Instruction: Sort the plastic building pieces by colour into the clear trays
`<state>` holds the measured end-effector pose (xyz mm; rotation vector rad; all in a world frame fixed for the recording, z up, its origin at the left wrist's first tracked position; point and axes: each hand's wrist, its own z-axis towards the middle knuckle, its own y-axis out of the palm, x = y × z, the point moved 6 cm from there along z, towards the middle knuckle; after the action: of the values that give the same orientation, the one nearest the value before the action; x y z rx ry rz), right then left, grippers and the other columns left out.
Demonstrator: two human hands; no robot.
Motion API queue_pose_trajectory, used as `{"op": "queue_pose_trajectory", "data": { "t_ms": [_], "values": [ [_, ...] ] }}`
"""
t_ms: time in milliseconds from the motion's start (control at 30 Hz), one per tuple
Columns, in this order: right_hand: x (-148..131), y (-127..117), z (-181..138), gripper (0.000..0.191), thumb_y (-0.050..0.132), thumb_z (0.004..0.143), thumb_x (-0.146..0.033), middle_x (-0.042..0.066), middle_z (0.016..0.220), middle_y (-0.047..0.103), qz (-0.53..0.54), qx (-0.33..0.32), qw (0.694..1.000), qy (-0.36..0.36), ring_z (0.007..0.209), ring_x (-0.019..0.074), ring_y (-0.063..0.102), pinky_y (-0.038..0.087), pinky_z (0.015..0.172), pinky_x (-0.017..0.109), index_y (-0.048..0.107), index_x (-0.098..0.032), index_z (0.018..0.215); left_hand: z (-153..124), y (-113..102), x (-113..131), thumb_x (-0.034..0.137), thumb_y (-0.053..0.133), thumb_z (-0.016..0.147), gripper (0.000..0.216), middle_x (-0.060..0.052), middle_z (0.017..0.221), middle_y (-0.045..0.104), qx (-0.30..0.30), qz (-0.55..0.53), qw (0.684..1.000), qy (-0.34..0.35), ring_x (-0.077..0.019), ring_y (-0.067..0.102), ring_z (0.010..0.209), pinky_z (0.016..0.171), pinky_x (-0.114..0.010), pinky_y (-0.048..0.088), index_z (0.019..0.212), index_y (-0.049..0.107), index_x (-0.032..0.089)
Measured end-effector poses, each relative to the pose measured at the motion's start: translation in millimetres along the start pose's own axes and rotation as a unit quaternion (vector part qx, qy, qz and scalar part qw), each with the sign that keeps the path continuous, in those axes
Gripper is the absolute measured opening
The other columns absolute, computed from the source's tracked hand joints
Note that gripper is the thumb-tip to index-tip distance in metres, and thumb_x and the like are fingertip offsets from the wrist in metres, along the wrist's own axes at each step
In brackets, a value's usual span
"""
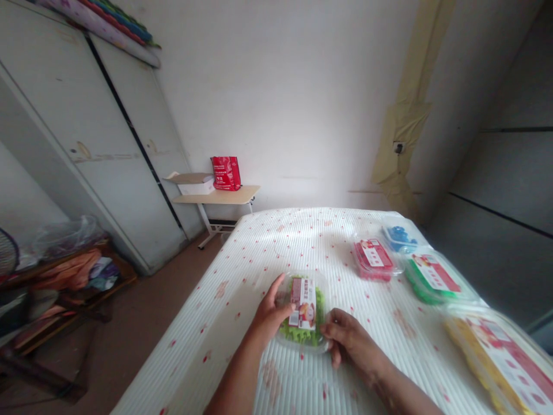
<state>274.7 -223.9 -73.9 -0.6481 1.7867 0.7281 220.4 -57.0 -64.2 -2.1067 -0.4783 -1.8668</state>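
Observation:
A clear plastic box of light-green pieces (303,314) with a red-and-white label lies on the bed's white spotted sheet (276,253). My left hand (271,314) rests on its left side, thumb over the lid and fingers stretched along the edge. My right hand (345,340) grips the box's near right corner with curled fingers. Both hands hold the box down on the sheet.
Along the bed's right side lie more clear boxes: a red one (375,259), a blue one (401,236), a green one (434,278) and a yellow one (501,360). A small table (216,199) with a red bag stands by the wall; a wardrobe and clutter lie left.

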Motion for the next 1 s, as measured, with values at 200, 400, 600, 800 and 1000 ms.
{"op": "queue_pose_trajectory", "data": {
  "t_ms": [200,400,600,800,1000],
  "values": [
    [0.0,1.2,-0.1,0.023,0.059,0.067,-0.035,-0.007,0.049,0.055,0.020,-0.019,1.000,0.004,0.033,0.0064,0.046,0.022,0.039,0.020,0.042,-0.019,0.066,5.1,-3.4,2.0,0.015,0.062,0.064,0.078,-0.007,0.119,0.056,0.019,0.078,0.997,0.000,-0.0189,0.058,0.100,0.083,-0.027,0.046,0.136,0.032,0.023],
    [4.7,0.8,3.8,0.022,0.058,0.065,-0.033,-0.006,0.052,0.058,0.052,-0.038,0.997,0.032,0.033,0.0072,0.049,0.020,0.038,0.019,0.042,-0.018,0.066,8.6,0.3,18.1,0.010,0.056,0.064,0.075,-0.006,0.135,0.042,0.002,0.187,0.981,0.044,-0.0224,0.042,0.121,0.100,-0.034,0.034,0.134,0.035,0.024],
    [8.7,-1.3,7.6,0.022,0.058,0.064,-0.033,-0.005,0.053,0.060,0.057,-0.063,0.995,0.052,0.035,0.0082,0.051,0.018,0.037,0.019,0.043,-0.018,0.070,8.1,27.8,50.1,0.006,0.055,0.061,0.058,0.004,0.145,0.027,-0.010,0.410,0.901,0.144,-0.0264,0.017,0.134,0.109,-0.048,0.012,0.112,0.059,0.034],
    [9.9,-0.7,7.6,0.025,0.060,0.064,-0.034,-0.005,0.055,0.061,0.065,-0.062,0.995,0.049,0.034,0.0073,0.051,0.018,0.037,0.018,0.043,-0.018,0.073,1.9,59.8,57.4,0.021,0.055,0.071,0.039,0.000,0.129,0.050,-0.047,0.489,0.845,0.212,-0.0280,0.034,0.124,0.104,-0.059,0.003,0.106,0.061,0.037],
    [-0.6,-13.0,9.4,0.030,0.061,0.069,-0.042,-0.002,0.064,0.063,0.036,-0.098,0.992,0.069,0.037,0.0071,0.052,0.028,0.037,0.017,0.046,-0.017,0.076,-1.0,57.9,53.9,0.034,0.061,0.071,0.040,-0.002,0.134,0.045,-0.049,0.504,0.832,0.226,-0.0299,0.032,0.126,0.102,-0.050,0.024,0.111,0.059,0.033]
  ]
}}
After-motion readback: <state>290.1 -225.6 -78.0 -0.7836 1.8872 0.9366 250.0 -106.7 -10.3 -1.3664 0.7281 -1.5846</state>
